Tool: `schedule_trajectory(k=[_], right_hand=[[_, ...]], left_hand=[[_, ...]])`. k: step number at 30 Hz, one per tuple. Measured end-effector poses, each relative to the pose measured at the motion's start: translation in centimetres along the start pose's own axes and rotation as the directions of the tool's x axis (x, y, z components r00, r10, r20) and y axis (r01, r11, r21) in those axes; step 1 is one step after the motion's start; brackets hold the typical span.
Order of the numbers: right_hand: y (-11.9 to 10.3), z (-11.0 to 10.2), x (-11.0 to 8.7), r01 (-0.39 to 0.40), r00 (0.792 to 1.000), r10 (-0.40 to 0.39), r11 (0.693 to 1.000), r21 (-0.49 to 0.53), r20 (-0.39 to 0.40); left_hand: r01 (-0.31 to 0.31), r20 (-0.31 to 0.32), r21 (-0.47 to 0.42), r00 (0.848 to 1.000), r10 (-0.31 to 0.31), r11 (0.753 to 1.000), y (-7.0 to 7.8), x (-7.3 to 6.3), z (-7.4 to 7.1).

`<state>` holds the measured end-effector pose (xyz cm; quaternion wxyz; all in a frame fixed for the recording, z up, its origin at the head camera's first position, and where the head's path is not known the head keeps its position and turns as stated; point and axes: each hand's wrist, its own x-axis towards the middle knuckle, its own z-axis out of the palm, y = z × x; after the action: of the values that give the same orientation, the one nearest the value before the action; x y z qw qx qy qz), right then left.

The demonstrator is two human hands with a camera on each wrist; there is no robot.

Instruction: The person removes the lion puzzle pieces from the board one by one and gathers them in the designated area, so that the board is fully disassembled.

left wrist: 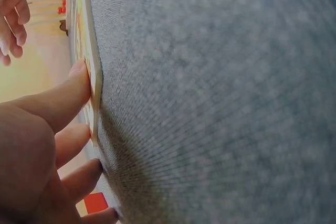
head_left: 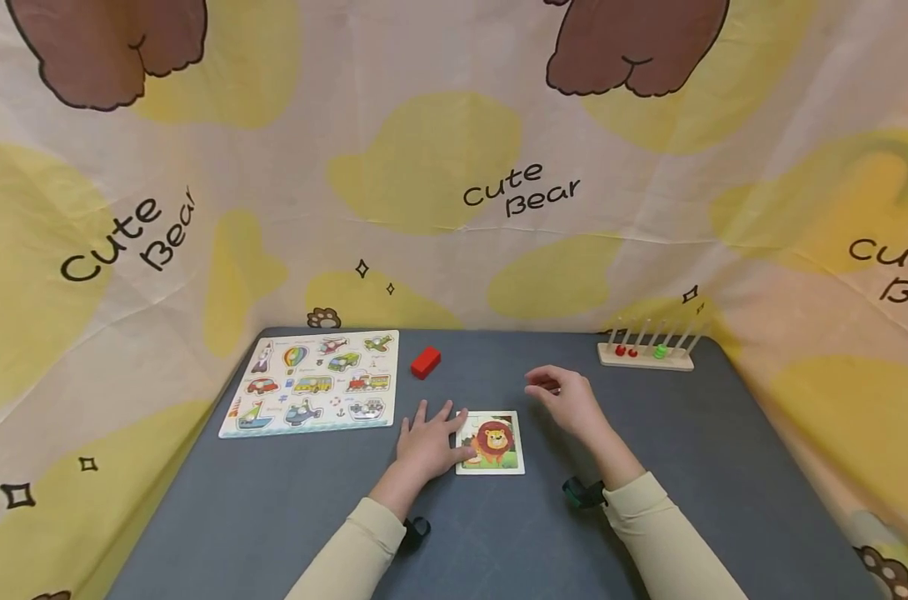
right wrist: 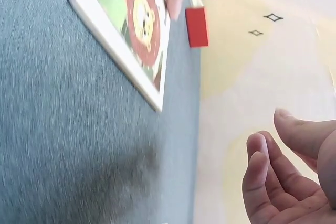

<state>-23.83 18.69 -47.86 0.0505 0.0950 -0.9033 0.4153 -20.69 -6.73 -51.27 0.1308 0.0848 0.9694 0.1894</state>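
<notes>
A small square lion puzzle (head_left: 496, 450) in a white frame lies flat on the grey table. My left hand (head_left: 426, 446) spreads its fingers over the puzzle's left side, and its thumb rests on the picture; in the left wrist view the thumb (left wrist: 73, 90) touches the board's edge area. Raised above the table to the right of the puzzle, my right hand (head_left: 570, 402) holds nothing. Its fingers are loosely bent, with a gap between thumb and fingertips in the right wrist view (right wrist: 286, 166).
A red block (head_left: 426, 362) lies behind the left hand. To the left is a vehicle puzzle board (head_left: 326, 423). At the back right stands a wooden rack (head_left: 645, 360) of upright pegs with red and green beads. A patterned cloth (head_left: 424, 250) hangs behind the table.
</notes>
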Motion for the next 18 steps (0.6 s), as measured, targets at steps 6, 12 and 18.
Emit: schedule_trajectory(k=[6, 12, 18], right_hand=[[-1.0, 1.8, -0.4, -0.022, 1.000, 0.022, 0.999, 0.024, 0.009], [-1.8, 3.7, -0.4, -0.030, 0.997, 0.027, 0.998, 0.054, 0.073], [-1.8, 4.7, -0.7, -0.042, 0.996, 0.037, 0.997, 0.065, 0.078]], left_hand=[[-0.004, -0.012, 0.033, 1.000, 0.004, 0.999, -0.3, 0.1, 0.2], [0.020, -0.017, 0.035, 1.000, -0.019, 0.999, -0.6, 0.1, 0.2], [0.009, -0.016, 0.026, 1.000, -0.009, 1.000, -0.3, 0.2, 0.5]])
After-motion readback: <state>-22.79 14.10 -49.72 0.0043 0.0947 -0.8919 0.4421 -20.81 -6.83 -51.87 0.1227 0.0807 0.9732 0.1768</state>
